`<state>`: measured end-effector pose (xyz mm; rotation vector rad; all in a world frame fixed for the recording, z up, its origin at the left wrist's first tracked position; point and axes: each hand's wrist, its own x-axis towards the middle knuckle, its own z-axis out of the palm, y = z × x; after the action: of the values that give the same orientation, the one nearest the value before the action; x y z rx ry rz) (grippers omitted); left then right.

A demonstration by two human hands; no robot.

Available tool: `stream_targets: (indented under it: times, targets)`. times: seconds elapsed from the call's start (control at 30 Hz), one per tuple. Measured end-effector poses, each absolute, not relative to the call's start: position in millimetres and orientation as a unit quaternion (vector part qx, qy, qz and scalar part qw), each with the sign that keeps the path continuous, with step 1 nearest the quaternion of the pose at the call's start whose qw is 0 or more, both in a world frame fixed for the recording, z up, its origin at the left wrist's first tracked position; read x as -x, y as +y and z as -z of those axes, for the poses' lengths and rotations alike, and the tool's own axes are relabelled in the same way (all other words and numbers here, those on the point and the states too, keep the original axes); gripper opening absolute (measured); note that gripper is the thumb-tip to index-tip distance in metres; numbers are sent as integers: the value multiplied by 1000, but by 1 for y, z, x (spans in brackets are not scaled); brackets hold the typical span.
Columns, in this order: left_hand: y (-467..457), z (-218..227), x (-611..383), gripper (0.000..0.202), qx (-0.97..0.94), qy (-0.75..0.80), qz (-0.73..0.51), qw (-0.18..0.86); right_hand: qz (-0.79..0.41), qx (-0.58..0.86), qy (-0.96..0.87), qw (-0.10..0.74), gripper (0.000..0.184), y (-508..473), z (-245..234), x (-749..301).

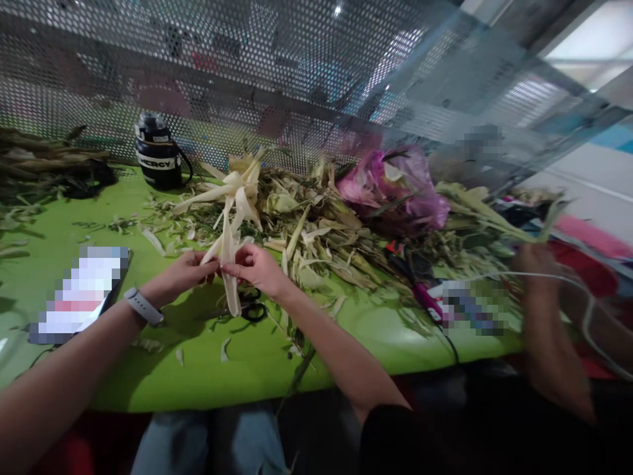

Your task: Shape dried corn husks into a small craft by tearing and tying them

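Between my hands a bundle of pale dried corn husks (229, 247) stands upright, with its strips fanning out at the top and a tail hanging below. My left hand (202, 267) pinches the husk from the left side. From the right, my right hand (260, 267) pinches it with thumb and fingers at about the same height. Just below and behind the husk's tail lies a pair of scissors (254, 311) with black handles, partly hidden. Loose husks (316, 247) are heaped behind and right of my right hand.
A black bottle (159, 161) stands at the back left, and a phone (82, 297) lies left. A pink plastic bag (395, 188) sits in the husk pile. Right are a magenta-and-black corded tool (426, 300) and a co-worker's hand (539, 264). Perforated metal panel (277, 86) stands behind.
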<state>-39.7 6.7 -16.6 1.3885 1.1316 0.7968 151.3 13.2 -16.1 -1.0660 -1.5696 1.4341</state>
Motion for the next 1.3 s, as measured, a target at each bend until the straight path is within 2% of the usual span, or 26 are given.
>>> stream_targets:
  times: [0.13,0.33,0.47,0.57,0.7,0.8,1.0,1.2,1.3]
  targets:
    - [5,16,40,35,-550,455,-366,597,-418,478,-659,404,44,12,16,-153]
    - [5,15,38,33,-475,412,-407,663,-548,422,-614,381,46,12,16,-151]
    - [7,13,36,43,-450,379,-457,667,-518,428,-591,446,42,18,9,-158]
    - [8,16,33,48,-480,365,-468,646,-545,402,-555,482,39,16,2,-160]
    - [2,23,28,47,-504,414,-442,616,-615,347,-557,437,32,6,3,-150]
    - [-4,27,26,52,-532,428,-428,592,-625,346,-569,407,34,0,10,-140]
    - [-6,29,23,69,-553,404,-417,597,-622,358,-557,419,34,-1,15,-135]
    - [-4,27,18,73,-557,363,-453,594,-666,326,-554,377,33,-11,14,-130]
    - [-4,28,19,72,-554,365,-448,599,-647,340,-562,387,34,-14,13,-129]
